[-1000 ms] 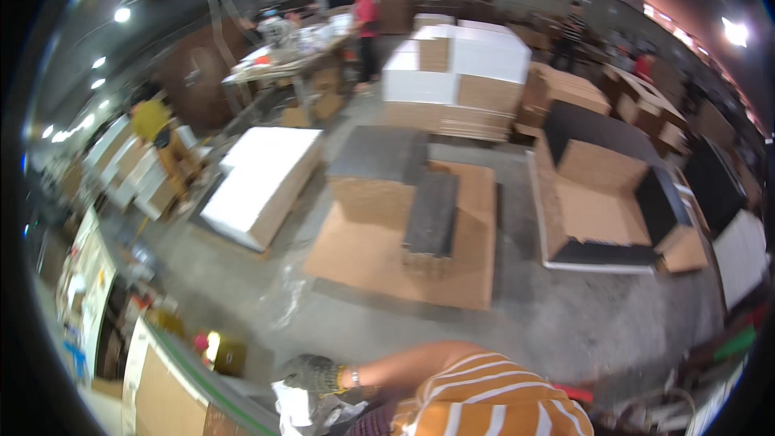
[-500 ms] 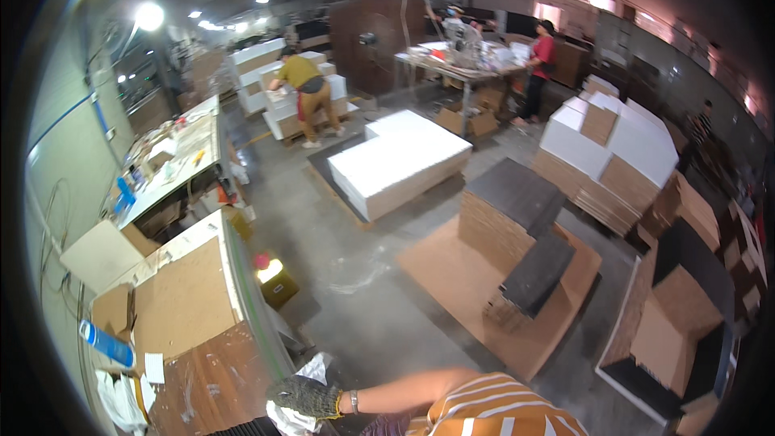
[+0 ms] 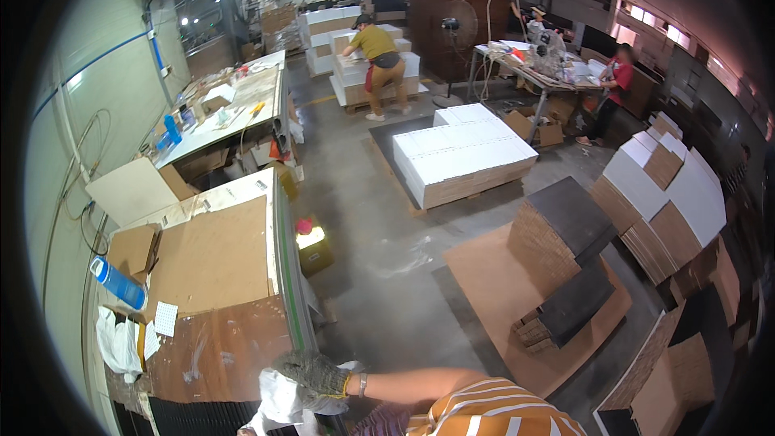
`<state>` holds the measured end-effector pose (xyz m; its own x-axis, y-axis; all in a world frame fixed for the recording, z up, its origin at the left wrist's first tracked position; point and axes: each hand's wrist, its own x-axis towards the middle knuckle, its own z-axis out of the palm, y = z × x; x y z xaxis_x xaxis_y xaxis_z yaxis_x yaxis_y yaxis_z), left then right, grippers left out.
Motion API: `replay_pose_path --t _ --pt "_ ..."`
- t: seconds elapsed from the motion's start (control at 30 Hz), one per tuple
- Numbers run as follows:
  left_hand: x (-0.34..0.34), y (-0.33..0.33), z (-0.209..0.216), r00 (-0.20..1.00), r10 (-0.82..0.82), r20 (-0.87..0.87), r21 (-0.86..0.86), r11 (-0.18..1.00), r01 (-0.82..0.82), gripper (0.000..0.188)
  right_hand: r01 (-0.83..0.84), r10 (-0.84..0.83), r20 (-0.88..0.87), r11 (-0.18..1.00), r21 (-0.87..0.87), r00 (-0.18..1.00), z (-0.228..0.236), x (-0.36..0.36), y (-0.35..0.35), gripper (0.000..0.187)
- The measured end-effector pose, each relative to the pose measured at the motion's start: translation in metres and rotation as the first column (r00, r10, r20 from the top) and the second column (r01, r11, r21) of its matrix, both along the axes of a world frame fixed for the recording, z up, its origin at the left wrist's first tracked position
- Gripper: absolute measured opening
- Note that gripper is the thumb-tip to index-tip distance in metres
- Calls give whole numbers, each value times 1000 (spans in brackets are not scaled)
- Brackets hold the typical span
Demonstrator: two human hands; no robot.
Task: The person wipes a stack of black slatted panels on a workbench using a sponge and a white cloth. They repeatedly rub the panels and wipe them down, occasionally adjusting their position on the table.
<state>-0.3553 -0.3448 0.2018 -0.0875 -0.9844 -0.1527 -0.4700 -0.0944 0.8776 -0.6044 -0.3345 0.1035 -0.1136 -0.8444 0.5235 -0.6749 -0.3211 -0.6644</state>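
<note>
My left hand (image 3: 313, 375), in a grey knit glove with a band at the wrist, lies at the lower edge of the view, at the near corner of a brown worktable (image 3: 214, 262). Its fingers are closed on a crumpled white plastic bag (image 3: 280, 400). My bare forearm runs right to my orange-and-white striped sleeve (image 3: 492, 412). A stack of dark ribbed sheets (image 3: 194, 418) sits just under the bag. My right hand is out of sight.
The worktable holds a blue bottle (image 3: 119, 282), a small cardboard box (image 3: 131, 249) and white rags (image 3: 117, 343). A yellow-lit box (image 3: 312, 244) sits on the floor. Cardboard stacks on pallets (image 3: 565, 242) and white board stacks (image 3: 464, 157) fill the right. Two people (image 3: 376, 52) work far back.
The view has swung left, from the cardboard pallets to the worktable and the aisle. My gloved hand stays at the lower edge, holding the white bag.
</note>
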Motion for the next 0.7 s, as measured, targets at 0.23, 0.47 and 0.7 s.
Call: replay_pose_path --t 0.23,0.47,0.7 --pt "24 -46 -31 990 74 -118 39 997 -70 60 -153 144 -74 979 -136 987 -9 1 -36 62" --pt "-8 -67 -51 987 -85 -139 -4 996 85 65 -540 517 161 787 298 841 -71 32 -69 62" --pt "-46 -78 -53 885 -333 -326 -25 938 345 69 -388 257 475 899 201 841 -18 -37 -31 47"
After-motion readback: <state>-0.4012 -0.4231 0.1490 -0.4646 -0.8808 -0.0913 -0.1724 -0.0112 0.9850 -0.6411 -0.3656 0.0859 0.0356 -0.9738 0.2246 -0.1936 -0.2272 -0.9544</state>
